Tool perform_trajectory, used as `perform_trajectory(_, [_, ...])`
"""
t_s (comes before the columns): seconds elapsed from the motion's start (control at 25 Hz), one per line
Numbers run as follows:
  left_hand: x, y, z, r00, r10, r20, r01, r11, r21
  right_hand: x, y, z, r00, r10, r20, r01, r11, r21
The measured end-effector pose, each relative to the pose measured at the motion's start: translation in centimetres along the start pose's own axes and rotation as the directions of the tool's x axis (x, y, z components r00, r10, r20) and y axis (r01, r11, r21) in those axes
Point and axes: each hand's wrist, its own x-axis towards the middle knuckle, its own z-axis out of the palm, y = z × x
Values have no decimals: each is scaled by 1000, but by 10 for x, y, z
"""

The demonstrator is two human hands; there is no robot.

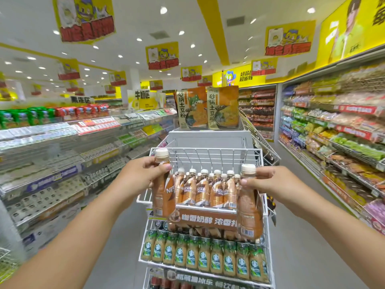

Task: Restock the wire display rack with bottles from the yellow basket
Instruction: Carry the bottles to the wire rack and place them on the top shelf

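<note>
A white wire display rack (216,152) stands straight ahead of me. Its top basket holds several brown Nescafe bottles (205,189) standing upright. My left hand (138,175) grips the neck of one brown coffee bottle (162,195) at the rack's left front corner. My right hand (270,181) grips the neck of a second brown coffee bottle (249,205) at the right front corner. Both bottles hang upright in front of the rack's front rail. The yellow basket is out of view.
A lower tier holds a row of green-labelled glass coffee bottles (205,255). Orange noodle packs (208,108) stand on a grey stand behind the rack. Stocked shelves (62,147) run along the left, and snack shelves (337,138) line the right aisle.
</note>
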Motion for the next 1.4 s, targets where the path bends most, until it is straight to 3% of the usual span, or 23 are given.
perform_trajectory(0.48, [204,-109,-18,991,-59,120,60,998,-8,139,55,9,962,155,-224,-166,986,-32])
perform_trajectory(0.96, [275,-189,5,947,-195,256,185,981,63,205,40,101,975,152,-159,-153,988,4])
perform_trajectory(1.24, [279,-217,25,943,-279,180,255,956,144,219,47,123,983,149,-105,-149,989,6])
perform_trajectory(1.4, [276,-220,35,967,-245,73,224,949,221,220,47,128,983,167,-78,-165,986,30])
